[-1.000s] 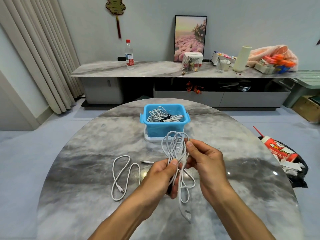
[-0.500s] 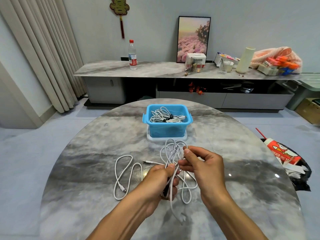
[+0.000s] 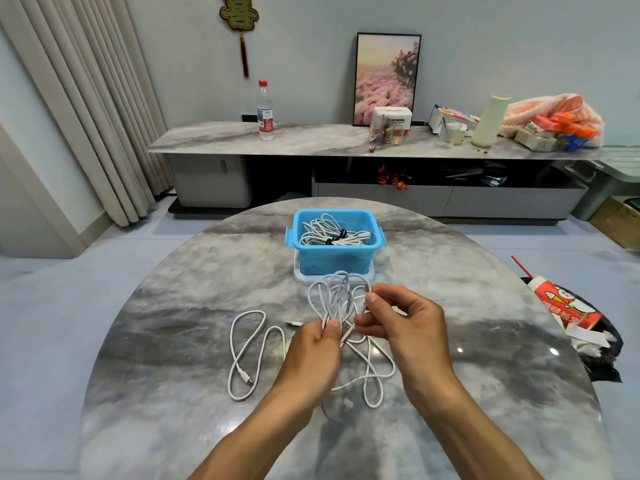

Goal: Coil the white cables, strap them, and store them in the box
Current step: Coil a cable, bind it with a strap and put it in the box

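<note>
Both hands have sunk toward the desk [image 3: 180, 341], so the half-made white coil [image 3: 337, 299] sits lower, near the middle, just short of the blue box [image 3: 334, 263]. Left hand [image 3: 311, 348] pinches the gathered loops while right hand [image 3: 405, 323] pinches one strand. Trailing slack [image 3: 372, 379] could snag, or loops might spill if either pinch eases.

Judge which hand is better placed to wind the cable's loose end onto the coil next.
Right, probably. The left hand pinches the white cable coil at its waist, acting as anchor. The right hand only pinches a strand beside the loops, so it could let go and gather the slack lying on the table.
</note>
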### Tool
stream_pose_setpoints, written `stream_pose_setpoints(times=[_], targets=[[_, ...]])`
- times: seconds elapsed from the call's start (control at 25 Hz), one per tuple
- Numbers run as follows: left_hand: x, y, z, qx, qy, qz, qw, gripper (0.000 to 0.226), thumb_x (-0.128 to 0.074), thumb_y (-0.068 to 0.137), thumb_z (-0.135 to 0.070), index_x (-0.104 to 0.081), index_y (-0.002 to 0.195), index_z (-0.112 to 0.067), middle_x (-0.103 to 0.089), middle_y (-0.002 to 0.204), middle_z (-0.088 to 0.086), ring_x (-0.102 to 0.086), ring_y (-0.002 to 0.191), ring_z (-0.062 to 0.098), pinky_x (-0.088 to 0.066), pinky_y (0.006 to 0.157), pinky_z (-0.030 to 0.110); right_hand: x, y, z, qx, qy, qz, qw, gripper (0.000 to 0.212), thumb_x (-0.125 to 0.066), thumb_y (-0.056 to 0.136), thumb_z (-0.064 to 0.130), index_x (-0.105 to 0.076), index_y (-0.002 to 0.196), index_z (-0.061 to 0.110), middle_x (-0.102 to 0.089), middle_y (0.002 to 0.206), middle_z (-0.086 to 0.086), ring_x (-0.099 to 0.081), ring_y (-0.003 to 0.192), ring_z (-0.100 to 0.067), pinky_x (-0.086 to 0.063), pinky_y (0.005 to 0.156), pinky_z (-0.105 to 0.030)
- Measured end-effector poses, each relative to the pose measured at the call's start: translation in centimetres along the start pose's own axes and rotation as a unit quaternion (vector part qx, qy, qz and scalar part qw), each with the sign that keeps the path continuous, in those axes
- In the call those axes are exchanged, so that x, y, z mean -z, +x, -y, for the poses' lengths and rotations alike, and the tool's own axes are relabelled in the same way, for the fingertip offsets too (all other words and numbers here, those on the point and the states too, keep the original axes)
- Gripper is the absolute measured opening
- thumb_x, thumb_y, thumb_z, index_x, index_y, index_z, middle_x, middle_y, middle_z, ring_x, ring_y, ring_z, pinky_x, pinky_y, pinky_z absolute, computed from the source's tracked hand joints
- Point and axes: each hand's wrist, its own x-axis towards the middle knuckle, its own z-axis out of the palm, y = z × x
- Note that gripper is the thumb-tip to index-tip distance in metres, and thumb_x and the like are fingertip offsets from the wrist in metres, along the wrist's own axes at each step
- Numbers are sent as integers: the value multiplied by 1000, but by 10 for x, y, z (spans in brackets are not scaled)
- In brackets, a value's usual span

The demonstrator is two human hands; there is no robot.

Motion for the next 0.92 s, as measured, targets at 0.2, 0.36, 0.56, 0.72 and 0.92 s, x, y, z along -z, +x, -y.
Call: stream_pose_setpoints(times=[0.2,0.36,0.56,0.72,0.92], targets=[[19,19,-8,-35,-84,-100,991,41,-42,104,-29,-46,74,-1,-38,45,8,-31,41,33,-24,51,31,6,-8,7,-151,-84,121,977,41,-69,85,47,-61,66,12,-58,59,-13,-52,39,-19,-39,35,-25],[25,17,-13,-62,-123,-116,984,39,-40,105,-30,-47,68,-17,-38,41,-9,-32,37,14,-26,46,26,-11,-33,-2,-392,-98,379,833,84,-46,83,81,-69,100,2,-73,88,-20,-69,62,-29,-56,48,-30],[15,8,-13,-146,-8,-198,969,33,-42,102,-33,-54,73,-22,-58,63,-8,-62,65,23,-43,59,21,-24,-36,-17,-371,163,136,904,26,-60,88,28,-72,93,6,-70,83,-14,-68,71,-26,-57,71,-38],[5,2,-13,-238,4,-234,943,32,-41,100,-38,-52,73,-26,-62,68,-14,-59,69,10,-37,58,24,-23,-34,-21,-249,86,51,963,22,-53,94,6,-72,105,4,-75,97,-14,-66,88,-24,-49,73,-36],[0,-1,-2,-290,89,-176,937,40,-30,99,-48,-49,75,-23,-62,63,-6,-59,67,19,-38,59,37,-18,-30,6,-190,220,73,954,53,-62,59,0,-66,112,4,-74,110,-12,-69,102,-21,-47,96,-36]])
